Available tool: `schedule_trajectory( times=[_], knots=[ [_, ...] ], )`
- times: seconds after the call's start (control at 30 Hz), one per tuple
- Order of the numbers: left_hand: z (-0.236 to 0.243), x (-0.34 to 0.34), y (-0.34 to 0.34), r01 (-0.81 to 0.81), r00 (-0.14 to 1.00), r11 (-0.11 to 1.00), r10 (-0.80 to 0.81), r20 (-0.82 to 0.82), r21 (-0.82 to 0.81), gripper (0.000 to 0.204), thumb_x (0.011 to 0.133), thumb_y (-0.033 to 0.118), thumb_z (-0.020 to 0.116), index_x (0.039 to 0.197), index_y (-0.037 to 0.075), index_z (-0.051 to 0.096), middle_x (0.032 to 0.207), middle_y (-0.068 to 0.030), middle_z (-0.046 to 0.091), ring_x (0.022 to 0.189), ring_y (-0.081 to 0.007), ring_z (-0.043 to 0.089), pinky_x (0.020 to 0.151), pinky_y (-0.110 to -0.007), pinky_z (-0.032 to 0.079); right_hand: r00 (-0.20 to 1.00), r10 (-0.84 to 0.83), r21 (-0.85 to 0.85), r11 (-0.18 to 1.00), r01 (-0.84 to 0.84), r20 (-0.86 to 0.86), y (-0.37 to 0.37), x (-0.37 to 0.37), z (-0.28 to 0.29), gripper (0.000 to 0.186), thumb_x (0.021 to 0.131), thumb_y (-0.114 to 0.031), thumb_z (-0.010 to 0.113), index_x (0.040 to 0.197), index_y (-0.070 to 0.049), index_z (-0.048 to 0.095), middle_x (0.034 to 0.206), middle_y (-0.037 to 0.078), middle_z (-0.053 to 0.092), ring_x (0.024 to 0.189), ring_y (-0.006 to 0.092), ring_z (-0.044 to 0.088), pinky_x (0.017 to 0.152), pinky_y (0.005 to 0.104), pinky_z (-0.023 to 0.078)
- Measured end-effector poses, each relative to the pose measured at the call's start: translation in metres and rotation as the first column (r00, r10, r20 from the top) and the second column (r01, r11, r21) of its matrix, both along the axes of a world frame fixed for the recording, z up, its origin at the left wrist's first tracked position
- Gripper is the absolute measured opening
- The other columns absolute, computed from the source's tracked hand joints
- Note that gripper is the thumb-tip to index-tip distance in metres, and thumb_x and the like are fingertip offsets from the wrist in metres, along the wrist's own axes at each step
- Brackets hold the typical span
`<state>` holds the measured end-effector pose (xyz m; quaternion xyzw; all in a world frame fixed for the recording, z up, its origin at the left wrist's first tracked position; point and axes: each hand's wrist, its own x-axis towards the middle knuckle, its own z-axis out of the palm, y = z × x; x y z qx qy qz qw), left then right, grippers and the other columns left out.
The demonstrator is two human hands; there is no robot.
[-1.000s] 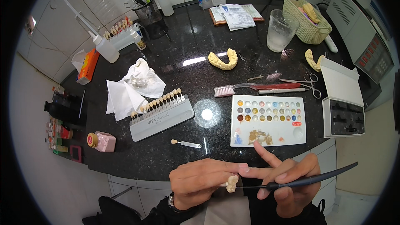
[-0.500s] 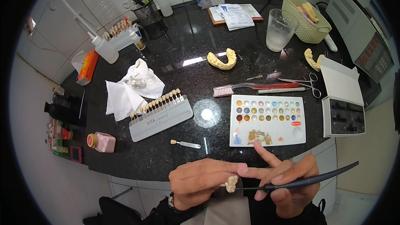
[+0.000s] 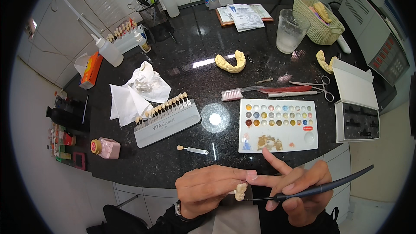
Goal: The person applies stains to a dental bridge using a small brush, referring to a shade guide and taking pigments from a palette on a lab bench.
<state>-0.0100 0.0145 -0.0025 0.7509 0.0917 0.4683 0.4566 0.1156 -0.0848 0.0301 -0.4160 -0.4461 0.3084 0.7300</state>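
Note:
Near the counter's front edge, my left hand (image 3: 203, 190) is closed around a small cream-coloured dental crown piece (image 3: 241, 191), which pokes out past the fingertips. My right hand (image 3: 299, 186) grips a fine brush (image 3: 331, 185) with a dark curved handle. Its thin tip touches or nearly touches the crown's lower edge. One finger of the right hand meets the left fingertips, while another stretches toward the white paint palette (image 3: 278, 103), which has coloured wells and brown smears. A single shade tab (image 3: 193, 150) lies left of the palette, below the grey shade guide (image 3: 168, 123) with its row of teeth.
Beyond the palette lie a toothbrush (image 3: 266, 89), scissor-handled forceps (image 3: 318, 85) and a yellow dental model (image 3: 231, 62). A glass (image 3: 292, 30) and a basket (image 3: 318, 24) stand farther back. At the right sits an open white box (image 3: 357, 121); crumpled tissue (image 3: 145, 84) and a pink-filled jar (image 3: 106, 147) are left.
The brush tip has shifted slightly down and left to the crown's lower edge, and its handle end has risen a little. Both hands hold nearly the same position.

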Motion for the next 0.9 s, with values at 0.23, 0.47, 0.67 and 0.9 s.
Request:
schedule_trajectory(
  times=[0.23,0.47,0.67,0.9],
  knots=[
    [0.0002,-0.001,0.0008,0.013,1.0,1.0,-0.013,-0.001,0.0,0.006,0.072,0.001,0.06,0.073,-0.003,0.056,0.072,-0.0213,0.061,0.063,-0.0248,0.063,0.053,-0.027,0.052,1.0,0.03,0.014,0.999,-0.03,0.006,-0.0007,0.0015,-0.0013,0.022,0.081,-0.011,0.052,0.089,0.001,0.034,0.058,0.013,0.054,0.07,0.0351,0.062,0.092,0.0618,0.021],
    [0.0011,-0.0004,0.0015,0.021,1.0,1.0,-0.021,0.003,0.008,0.007,0.07,0.0,0.061,0.074,-0.003,0.056,0.073,-0.0222,0.061,0.063,-0.0247,0.063,0.053,-0.027,0.052,0.995,0.095,0.064,0.993,-0.095,0.006,-0.0016,0.0053,-0.0038,0.023,0.079,-0.007,0.054,0.09,0.0,0.035,0.062,0.014,0.054,0.073,0.0386,0.06,0.093,0.0627,0.014],
    [0.0001,-0.0008,0.0012,0.019,1.0,1.0,-0.019,0.003,0.009,0.007,0.07,0.0,0.061,0.074,-0.003,0.056,0.072,-0.0223,0.061,0.062,-0.0246,0.063,0.053,-0.027,0.052,0.996,0.085,0.066,0.994,-0.086,0.02,-0.0019,0.0049,-0.0023,0.023,0.077,-0.006,0.055,0.089,-0.001,0.036,0.064,0.014,0.053,0.073,0.0395,0.06,0.093,0.0644,0.011],
    [0.0,0.0002,0.0013,0.019,1.0,1.0,-0.019,0.021,-0.006,0.008,0.07,0.0,0.061,0.074,-0.004,0.056,0.072,-0.0223,0.061,0.062,-0.025,0.063,0.052,-0.028,0.052,0.996,0.087,0.079,0.993,-0.089,0.034,-0.0022,0.004,-0.003,0.023,0.075,-0.003,0.056,0.087,-0.001,0.037,0.066,0.012,0.051,0.072,0.0398,0.06,0.093,0.0647,0.009]
  ],
)
